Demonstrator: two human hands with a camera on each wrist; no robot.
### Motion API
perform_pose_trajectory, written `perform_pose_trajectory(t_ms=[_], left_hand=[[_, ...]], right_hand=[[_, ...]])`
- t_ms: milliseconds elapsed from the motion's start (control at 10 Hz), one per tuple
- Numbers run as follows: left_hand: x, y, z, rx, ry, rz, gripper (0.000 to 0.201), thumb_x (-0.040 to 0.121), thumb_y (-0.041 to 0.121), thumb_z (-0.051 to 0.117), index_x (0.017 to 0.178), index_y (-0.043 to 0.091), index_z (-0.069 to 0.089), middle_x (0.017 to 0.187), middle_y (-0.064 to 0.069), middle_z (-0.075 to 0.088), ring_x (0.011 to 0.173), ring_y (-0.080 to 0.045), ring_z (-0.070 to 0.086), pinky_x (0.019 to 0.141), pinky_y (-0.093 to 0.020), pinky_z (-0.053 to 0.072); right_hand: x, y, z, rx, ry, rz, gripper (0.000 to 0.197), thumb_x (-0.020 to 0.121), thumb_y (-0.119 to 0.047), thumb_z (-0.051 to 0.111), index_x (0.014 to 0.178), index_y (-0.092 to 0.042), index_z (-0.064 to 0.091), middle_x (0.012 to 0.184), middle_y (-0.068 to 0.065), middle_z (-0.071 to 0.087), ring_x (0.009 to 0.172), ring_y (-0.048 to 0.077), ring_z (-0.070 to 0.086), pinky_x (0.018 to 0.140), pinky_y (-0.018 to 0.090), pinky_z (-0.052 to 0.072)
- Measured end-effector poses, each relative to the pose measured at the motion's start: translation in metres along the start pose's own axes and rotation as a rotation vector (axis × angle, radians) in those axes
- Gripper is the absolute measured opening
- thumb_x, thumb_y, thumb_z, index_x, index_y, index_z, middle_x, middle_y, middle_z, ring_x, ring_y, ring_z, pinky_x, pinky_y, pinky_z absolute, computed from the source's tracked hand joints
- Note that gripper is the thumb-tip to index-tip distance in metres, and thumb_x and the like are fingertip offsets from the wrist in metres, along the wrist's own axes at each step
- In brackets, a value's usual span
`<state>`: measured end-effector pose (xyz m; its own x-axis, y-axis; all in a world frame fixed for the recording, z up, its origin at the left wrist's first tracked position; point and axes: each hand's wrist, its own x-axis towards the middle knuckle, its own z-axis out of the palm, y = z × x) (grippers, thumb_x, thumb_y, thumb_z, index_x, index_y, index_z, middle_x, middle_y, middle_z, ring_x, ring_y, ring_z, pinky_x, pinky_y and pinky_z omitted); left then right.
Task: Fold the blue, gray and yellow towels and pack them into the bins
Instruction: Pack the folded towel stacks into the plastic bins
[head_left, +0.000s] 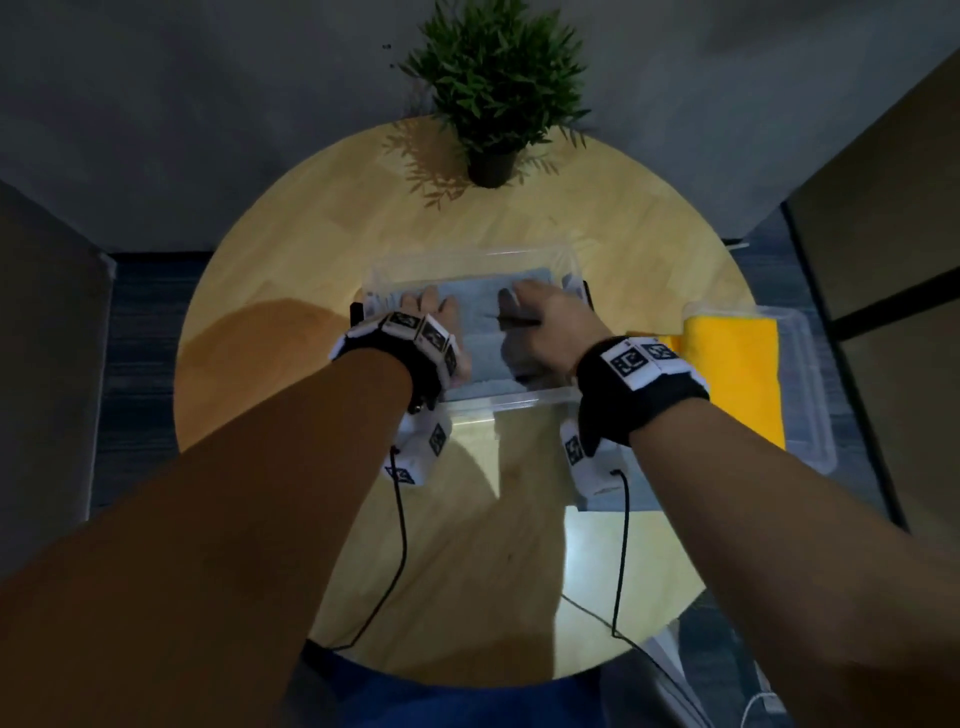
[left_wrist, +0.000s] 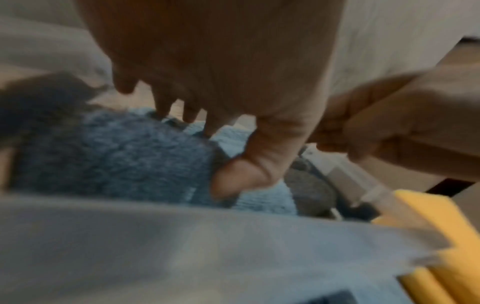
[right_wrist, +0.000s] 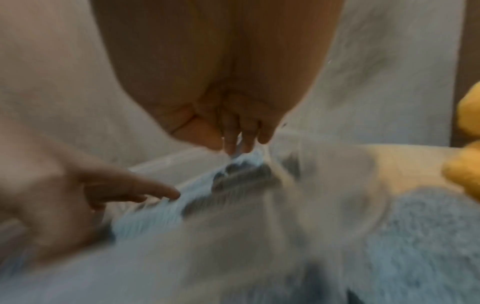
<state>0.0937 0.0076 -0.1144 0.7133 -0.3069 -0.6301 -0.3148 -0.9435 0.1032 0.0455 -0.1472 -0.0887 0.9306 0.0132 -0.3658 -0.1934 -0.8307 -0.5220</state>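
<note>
A folded blue towel (head_left: 483, 325) lies inside a clear bin (head_left: 467, 258) at the middle of the round table. My left hand (head_left: 436, 312) presses on its left part, fingers straight and thumb down on the pile (left_wrist: 116, 160). My right hand (head_left: 540, 306) rests on the towel's far right part, its fingertips (right_wrist: 233, 144) pointing down at the edge by the bin wall. A grey towel (left_wrist: 309, 189) shows beneath the blue one at the bin's right end. A folded yellow towel (head_left: 737, 374) lies in a second clear bin (head_left: 813, 410) to the right.
A potted plant (head_left: 493, 104) stands at the table's far edge (head_left: 311, 249). Cables run from both wrists toward me. A fluffy blue-grey cloth (right_wrist: 415, 236) lies beside the bin under my right wrist. Dark panels flank the table left and right.
</note>
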Motion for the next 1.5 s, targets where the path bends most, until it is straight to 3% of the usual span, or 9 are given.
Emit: perform_pose_trajectory(t_ms=[100,200,300,500,600,900,1100,1200,1500], left_hand=[[-0.015,0.032,-0.008,-0.024,0.193,0.189,0.082,0.081,0.036,0.063,0.147,0.021,0.017,0.156,-0.005,0.002,0.144,-0.031,0.004,0.112,-0.052,0.02],[-0.019,0.057,-0.001,-0.049,0.076,0.362,0.073,0.088,0.047,0.056,0.148,0.03,0.017,0.157,-0.004,0.004,0.145,-0.029,0.005,0.114,-0.047,0.018],[-0.014,0.05,0.005,-0.085,-0.169,0.238,0.085,0.083,0.069,0.046,0.149,0.036,0.004,0.159,-0.005,-0.007,0.145,-0.031,-0.008,0.117,-0.049,0.003],[-0.013,0.018,-0.01,-0.074,-0.193,0.192,0.092,0.076,0.075,0.045,0.148,0.042,-0.002,0.159,-0.006,-0.008,0.145,-0.033,-0.008,0.115,-0.052,0.002],[-0.012,0.014,-0.016,-0.063,-0.19,0.202,0.091,0.078,0.073,0.045,0.149,0.039,-0.001,0.159,-0.006,-0.007,0.145,-0.033,-0.004,0.115,-0.05,0.005],[-0.008,0.011,-0.007,-0.109,-0.194,0.181,0.099,0.069,0.082,0.048,0.147,0.043,0.001,0.159,-0.003,-0.005,0.145,-0.034,-0.007,0.115,-0.058,0.005],[-0.012,0.012,-0.008,-0.105,-0.194,0.164,0.095,0.071,0.079,0.045,0.147,0.043,0.0,0.159,-0.003,-0.005,0.145,-0.034,-0.008,0.115,-0.057,0.004],[-0.014,0.013,-0.009,-0.11,-0.201,0.156,0.102,0.062,0.083,0.042,0.147,0.044,0.001,0.159,-0.003,-0.005,0.145,-0.034,-0.008,0.115,-0.058,0.004],[-0.028,0.013,-0.006,-0.135,-0.21,0.147,0.089,0.078,0.072,0.047,0.148,0.042,0.002,0.159,-0.004,-0.005,0.145,-0.035,-0.008,0.114,-0.056,0.001]], right_hand=[[-0.019,0.015,-0.032,0.186,0.525,0.127,0.033,0.086,-0.001,0.047,0.112,-0.008,0.067,0.113,0.016,0.067,0.108,0.032,0.059,0.092,0.032,0.045],[-0.021,0.043,-0.047,0.072,0.528,0.42,0.031,0.089,0.001,0.044,0.107,-0.008,0.067,0.111,0.016,0.066,0.105,0.032,0.06,0.082,0.029,0.045],[-0.014,0.059,-0.035,-0.252,0.084,0.467,0.028,0.092,-0.001,0.048,0.115,-0.001,0.064,0.12,0.019,0.062,0.111,0.034,0.057,0.091,0.036,0.048],[-0.009,0.066,0.001,-0.549,-0.312,0.286,0.038,0.095,-0.021,0.048,0.132,-0.012,0.05,0.129,0.012,0.05,0.119,0.036,0.049,0.093,0.037,0.042],[-0.011,0.073,0.023,-0.578,-0.308,0.33,0.05,0.095,-0.02,0.045,0.143,-0.018,0.032,0.141,0.013,0.042,0.132,0.038,0.034,0.105,0.051,0.033],[-0.001,0.068,0.031,-0.793,-0.288,0.392,0.062,0.081,-0.032,0.066,0.135,-0.016,0.04,0.131,0.012,0.041,0.124,0.034,0.032,0.098,0.046,0.03],[-0.011,0.065,0.028,-0.653,-0.354,0.346,0.032,0.089,-0.02,0.054,0.121,-0.017,0.053,0.126,0.007,0.055,0.123,0.031,0.045,0.104,0.044,0.035],[-0.023,0.057,0.028,-0.686,-0.254,0.319,0.021,0.094,-0.023,0.047,0.112,-0.017,0.054,0.121,0.006,0.059,0.119,0.029,0.046,0.103,0.043,0.035],[-0.058,-0.008,-0.028,-0.529,-0.477,0.228,0.037,0.093,-0.012,0.054,0.13,-0.01,0.052,0.132,0.012,0.055,0.121,0.029,0.053,0.095,0.036,0.044]])
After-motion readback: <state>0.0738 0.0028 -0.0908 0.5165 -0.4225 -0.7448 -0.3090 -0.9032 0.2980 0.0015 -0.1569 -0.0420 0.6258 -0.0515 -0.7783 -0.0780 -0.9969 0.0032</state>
